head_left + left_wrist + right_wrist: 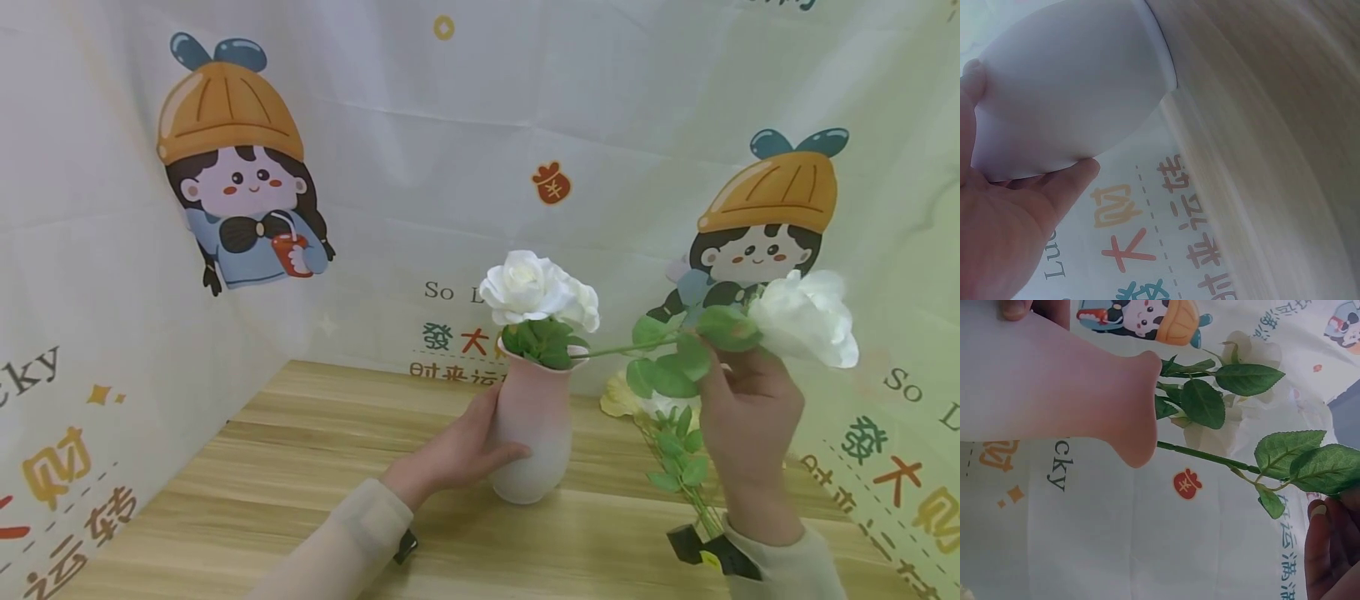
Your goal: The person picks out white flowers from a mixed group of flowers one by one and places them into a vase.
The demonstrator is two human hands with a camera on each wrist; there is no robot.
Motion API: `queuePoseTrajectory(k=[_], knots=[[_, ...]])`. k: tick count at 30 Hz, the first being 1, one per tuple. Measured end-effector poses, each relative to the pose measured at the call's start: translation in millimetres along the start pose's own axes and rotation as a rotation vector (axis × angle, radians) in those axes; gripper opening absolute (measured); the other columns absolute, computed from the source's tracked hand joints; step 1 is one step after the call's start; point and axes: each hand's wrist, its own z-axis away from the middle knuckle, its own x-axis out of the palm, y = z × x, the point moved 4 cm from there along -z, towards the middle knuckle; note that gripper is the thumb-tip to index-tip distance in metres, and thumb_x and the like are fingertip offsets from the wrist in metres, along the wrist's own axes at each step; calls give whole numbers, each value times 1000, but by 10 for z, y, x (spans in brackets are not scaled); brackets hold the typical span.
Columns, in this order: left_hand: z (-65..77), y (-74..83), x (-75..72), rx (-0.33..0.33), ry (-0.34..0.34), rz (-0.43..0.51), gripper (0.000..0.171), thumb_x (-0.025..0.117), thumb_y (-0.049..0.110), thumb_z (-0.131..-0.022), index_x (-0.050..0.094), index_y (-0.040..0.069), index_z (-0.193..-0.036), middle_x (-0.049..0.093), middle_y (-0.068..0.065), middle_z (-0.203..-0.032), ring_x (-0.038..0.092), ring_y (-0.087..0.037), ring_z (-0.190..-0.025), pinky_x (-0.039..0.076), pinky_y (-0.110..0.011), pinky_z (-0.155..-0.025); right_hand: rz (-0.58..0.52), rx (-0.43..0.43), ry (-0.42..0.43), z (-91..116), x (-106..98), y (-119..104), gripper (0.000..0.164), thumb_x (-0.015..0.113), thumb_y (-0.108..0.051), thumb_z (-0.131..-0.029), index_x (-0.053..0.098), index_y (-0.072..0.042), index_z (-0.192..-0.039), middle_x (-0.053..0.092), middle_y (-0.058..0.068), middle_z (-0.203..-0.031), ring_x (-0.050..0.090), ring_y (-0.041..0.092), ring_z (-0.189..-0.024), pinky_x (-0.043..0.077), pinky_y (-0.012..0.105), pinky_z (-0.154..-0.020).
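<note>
A pink-and-white vase (534, 425) stands upright on the wooden table, with white roses (525, 287) and green leaves at its mouth. My left hand (465, 442) grips the vase's body from the left, thumb across the front; in the left wrist view its fingers (1072, 187) wrap the pale wall. My right hand (753, 408) pinches the stem of another white artificial rose (806, 321) near its leaves, right of the vase. That rose's green stem (1210, 456) slants into the vase mouth in the right wrist view; its lower end is hidden inside.
More flowers (648, 400), white and pale yellow, lie on the table (300, 467) at the right, their stems running toward a black object (712, 550) by my right sleeve. Another small black object (405, 546) shows beside the left sleeve. A printed cloth (420, 167) hangs behind and around.
</note>
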Motion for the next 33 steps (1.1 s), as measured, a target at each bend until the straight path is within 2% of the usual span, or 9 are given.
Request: queuePoseTrajectory(k=[2, 8, 13, 18, 24, 29, 33], knots=[[2, -2, 3, -2, -3, 3, 100, 68, 50, -92, 7, 1, -154, 34, -16, -143, 42, -20, -124, 41, -43, -105, 22, 3, -22, 10, 7, 30, 17, 64, 20, -81, 64, 23, -98, 73, 12, -88, 65, 17, -75, 57, 16, -61], [2, -7, -4, -1, -4, 11, 100, 67, 51, -91, 7, 2, -155, 33, -16, -145, 41, -19, -125, 41, -42, -106, 228, 19, -58, 51, -51, 191, 14, 66, 16, -83, 66, 20, -97, 73, 2, -84, 63, 12, -73, 55, 12, -60], [2, -12, -7, -5, -4, 20, 100, 68, 51, -91, 8, 2, -154, 34, -14, -144, 42, -18, -124, 41, -42, -105, 304, 87, -102, 94, -107, 385, 14, 69, 14, -85, 67, 17, -99, 73, -4, -85, 63, 12, -74, 54, 11, -57], [8, -10, -11, -13, -7, 27, 100, 67, 52, -91, 7, 4, -155, 34, -14, -145, 42, -18, -124, 41, -42, -105, 407, 163, -128, 134, -80, 459, 15, 71, 12, -86, 69, 13, -101, 71, -14, -88, 62, 10, -68, 52, 10, -50], [11, -3, -13, 2, 6, 22, 100, 68, 50, -91, 8, 2, -155, 34, -15, -145, 41, -18, -124, 41, -42, -106, 407, 218, -164, 208, 10, 555, 16, 70, 8, -88, 70, 9, -105, 70, -11, -87, 60, 12, -63, 51, 13, -45], [13, -9, -11, 2, 7, 25, 100, 69, 48, -91, 8, 0, -154, 34, -16, -144, 42, -19, -124, 41, -41, -105, 497, 221, -192, 233, 90, 587, 10, 70, -5, -93, 71, 2, -99, 66, -8, -77, 57, 12, -55, 51, 12, -45], [13, -17, -7, 2, 3, 38, 101, 69, 48, -91, 8, -2, -154, 35, -17, -143, 42, -19, -124, 41, -42, -105, 557, 226, -196, 222, 126, 617, 13, 69, -13, -95, 71, 0, -96, 67, -2, -78, 55, 14, -49, 51, 12, -47]])
